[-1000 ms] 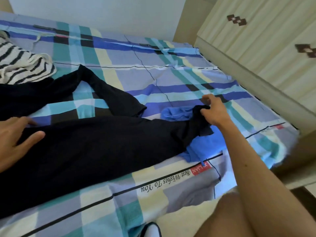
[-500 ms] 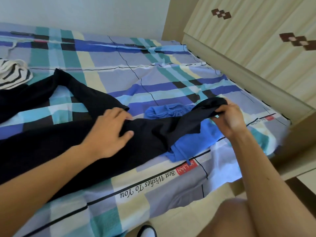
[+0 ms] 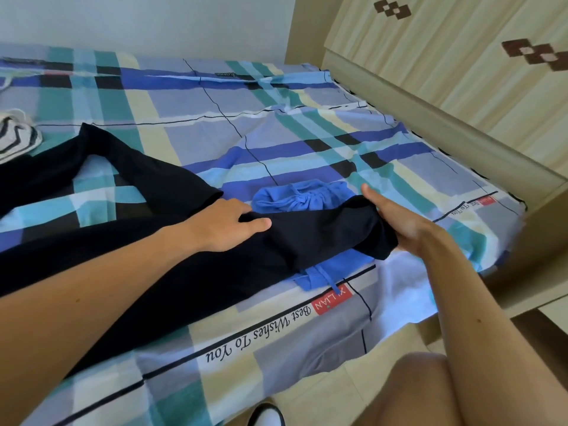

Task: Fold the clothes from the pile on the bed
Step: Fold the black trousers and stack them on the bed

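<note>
Left hand [image 3: 226, 224] presses flat, fingers spread, on the black trousers [image 3: 153, 256] lying across the plaid bed sheet [image 3: 276, 133]. Right hand [image 3: 396, 222] cups the leg end (over a blue garment [image 3: 295, 201]), fingers hidden.

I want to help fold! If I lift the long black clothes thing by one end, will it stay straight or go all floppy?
Probably floppy: the black garment drapes limply over the blue garment and bunches at the right hand. It looks thin, so likely light.

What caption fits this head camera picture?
Both hands, left hand and right hand, fold black garment over blue clothing.
</note>
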